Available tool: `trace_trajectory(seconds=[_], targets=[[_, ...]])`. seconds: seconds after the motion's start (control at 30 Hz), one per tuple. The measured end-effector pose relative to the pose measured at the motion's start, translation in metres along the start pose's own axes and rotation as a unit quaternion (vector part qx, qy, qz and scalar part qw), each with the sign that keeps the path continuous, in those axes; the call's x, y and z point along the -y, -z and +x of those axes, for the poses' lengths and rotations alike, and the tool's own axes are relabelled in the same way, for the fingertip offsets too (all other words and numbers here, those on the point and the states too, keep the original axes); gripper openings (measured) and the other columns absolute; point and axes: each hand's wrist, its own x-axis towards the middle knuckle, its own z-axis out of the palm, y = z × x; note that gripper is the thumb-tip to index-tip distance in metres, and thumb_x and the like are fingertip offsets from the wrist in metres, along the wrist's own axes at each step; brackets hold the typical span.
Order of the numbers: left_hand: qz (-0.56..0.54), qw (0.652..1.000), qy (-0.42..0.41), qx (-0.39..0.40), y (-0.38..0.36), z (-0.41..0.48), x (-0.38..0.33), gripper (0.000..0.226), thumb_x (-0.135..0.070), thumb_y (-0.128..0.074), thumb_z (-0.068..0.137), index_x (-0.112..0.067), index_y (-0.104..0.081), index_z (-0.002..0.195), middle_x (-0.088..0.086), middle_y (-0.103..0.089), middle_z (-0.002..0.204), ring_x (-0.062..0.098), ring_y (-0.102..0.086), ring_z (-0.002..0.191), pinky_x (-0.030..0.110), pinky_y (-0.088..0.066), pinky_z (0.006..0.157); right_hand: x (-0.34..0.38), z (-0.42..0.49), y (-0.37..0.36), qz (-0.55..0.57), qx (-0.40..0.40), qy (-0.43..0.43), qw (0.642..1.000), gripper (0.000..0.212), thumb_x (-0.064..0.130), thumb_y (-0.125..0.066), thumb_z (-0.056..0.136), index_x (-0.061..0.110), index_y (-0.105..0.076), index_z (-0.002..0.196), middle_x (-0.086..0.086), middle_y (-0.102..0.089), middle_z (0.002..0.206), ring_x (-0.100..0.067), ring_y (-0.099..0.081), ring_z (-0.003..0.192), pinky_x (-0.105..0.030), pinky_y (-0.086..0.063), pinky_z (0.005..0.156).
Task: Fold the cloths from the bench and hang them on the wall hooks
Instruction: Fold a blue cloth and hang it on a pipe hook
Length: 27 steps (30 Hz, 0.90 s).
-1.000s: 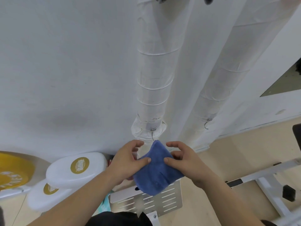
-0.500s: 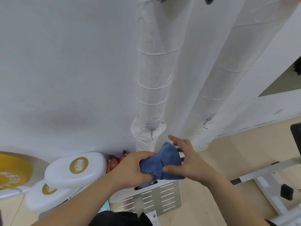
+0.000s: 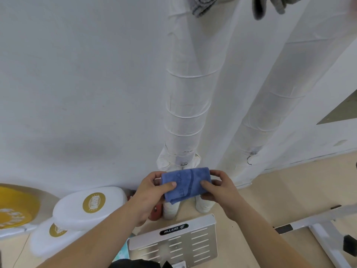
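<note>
Both hands, left [image 3: 152, 190] and right [image 3: 218, 188], I see closed on the folded blue cloth [image 3: 186, 184], above a plate [image 3: 173, 240] reading "BRTW" upside down.

Two white wrapped pipes [image 3: 186, 105] are seen running down a white wall [image 3: 77, 74], the right pipe [image 3: 258, 120] slanted. Near the foot of each a small metal ring [image 3: 249, 160] is fixed. At the lower left, two white discs [image 3: 88, 206] with gold round labels are stacked by the wall, beside a yellow disc [image 3: 17, 206]. A white slotted metal plate [image 3: 173, 240] marked BRTW is seen at the bottom centre, above a beige floor [image 3: 270, 190].
</note>
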Motion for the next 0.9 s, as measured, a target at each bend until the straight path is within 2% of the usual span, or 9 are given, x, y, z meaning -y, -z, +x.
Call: trace_trajectory(seconds=[0.17, 0.27, 0.33, 0.4, 0.5, 0.6, 0.73, 0.8, 0.9], targets=[[-0.077, 0.992, 0.042, -0.087, -0.008, 0.037, 0.003, 0.035, -0.005, -0.075, 0.087, -0.012, -0.061, 0.118, 0.018, -0.076, 0.108, 0.035, -0.077, 0.094, 0.052, -0.063, 0.084, 0.000, 0.031, -0.024, 0.003, -0.074, 0.057, 0.996, 0.039, 0.007, -0.067, 0.092, 0.028, -0.054, 0.122, -0.011, -0.068, 0.112, -0.024, -0.072, 0.096, -0.036, -0.065, 0.072], [-0.060, 0.988, 0.064, -0.127, -0.016, 0.052, 0.012, 0.038, -0.005, -0.078, 0.086, -0.010, -0.057, 0.117, 0.022, -0.072, 0.108, 0.036, -0.076, 0.092, 0.056, -0.063, 0.083, -0.007, 0.046, -0.027, -0.137, -0.124, 0.138, 0.973, 0.039, 0.009, -0.063, 0.091, 0.035, -0.053, 0.117, -0.001, -0.052, 0.122, 0.000, -0.061, 0.096, -0.015, -0.054, 0.075], [-0.054, 0.984, 0.073, -0.153, -0.021, 0.059, 0.019, 0.040, -0.008, -0.081, 0.084, -0.010, -0.054, 0.113, 0.022, -0.070, 0.107, 0.036, -0.075, 0.092, 0.055, -0.063, 0.080, -0.014, 0.055, -0.029, -0.211, -0.119, 0.154, 0.958, 0.037, 0.008, -0.060, 0.092, 0.033, -0.053, 0.118, -0.001, -0.048, 0.122, 0.002, -0.057, 0.089, -0.006, -0.043, 0.069], [-0.028, 0.981, 0.072, -0.181, -0.023, 0.065, 0.022, 0.039, -0.011, -0.082, 0.081, -0.008, -0.053, 0.106, 0.020, -0.068, 0.104, 0.034, -0.074, 0.090, 0.051, -0.065, 0.077, -0.019, 0.064, -0.031, -0.253, -0.099, 0.137, 0.953, 0.033, 0.012, -0.058, 0.092, 0.034, -0.054, 0.116, -0.005, -0.054, 0.117, -0.003, -0.058, 0.084, -0.010, -0.042, 0.068], [0.081, 0.975, 0.018, -0.204, -0.027, 0.069, 0.023, 0.030, -0.015, -0.080, 0.078, -0.012, -0.053, 0.089, 0.014, -0.067, 0.090, 0.031, -0.071, 0.082, 0.044, -0.063, 0.071, -0.019, 0.071, -0.034, -0.313, -0.082, 0.110, 0.940, 0.026, 0.027, -0.056, 0.094, 0.037, -0.057, 0.117, -0.003, -0.053, 0.112, -0.017, -0.061, 0.083, -0.030, -0.052, 0.079], [0.292, 0.922, -0.126, -0.221, -0.028, 0.069, 0.025, 0.028, -0.009, -0.073, 0.077, -0.022, -0.049, 0.080, -0.002, -0.056, 0.088, 0.021, -0.058, 0.080, 0.029, -0.048, 0.066, -0.017, 0.069, -0.033, -0.379, -0.099, 0.132, 0.910, 0.023, 0.045, -0.056, 0.095, 0.037, -0.063, 0.115, 0.001, -0.048, 0.114, -0.022, -0.062, 0.094, -0.036, -0.056, 0.083], [0.476, 0.789, -0.356, -0.153, -0.026, 0.073, 0.029, 0.010, -0.013, -0.063, 0.079, -0.019, -0.070, 0.082, -0.003, -0.062, 0.097, 0.022, -0.055, 0.087, 0.034, -0.052, 0.072, -0.012, 0.075, -0.031, -0.495, -0.153, 0.225, 0.825, 0.020, 0.044, -0.063, 0.091, 0.025, -0.071, 0.095, 0.000, -0.049, 0.106, -0.022, -0.052, 0.097, -0.035, -0.054, 0.073], [0.518, 0.758, -0.381, -0.109, -0.023, 0.073, 0.035, 0.024, -0.024, -0.055, 0.082, -0.019, -0.076, 0.092, -0.002, -0.069, 0.101, 0.024, -0.063, 0.088, 0.037, -0.057, 0.072, -0.010, 0.080, -0.036, -0.512, -0.135, 0.281, 0.801, 0.013, 0.033, -0.065, 0.089, 0.020, -0.068, 0.085, -0.001, -0.052, 0.097, -0.024, -0.054, 0.092, -0.039, -0.053, 0.071], [0.552, 0.754, -0.349, -0.074, -0.021, 0.060, 0.044, 0.041, -0.030, -0.046, 0.090, -0.019, -0.073, 0.120, 0.000, -0.071, 0.123, 0.024, -0.068, 0.107, 0.034, -0.059, 0.091, -0.010, 0.080, -0.042, -0.494, -0.084, 0.261, 0.825, 0.015, 0.026, -0.058, 0.092, 0.017, -0.068, 0.085, 0.000, -0.059, 0.092, -0.021, -0.057, 0.092, -0.034, -0.049, 0.070]])
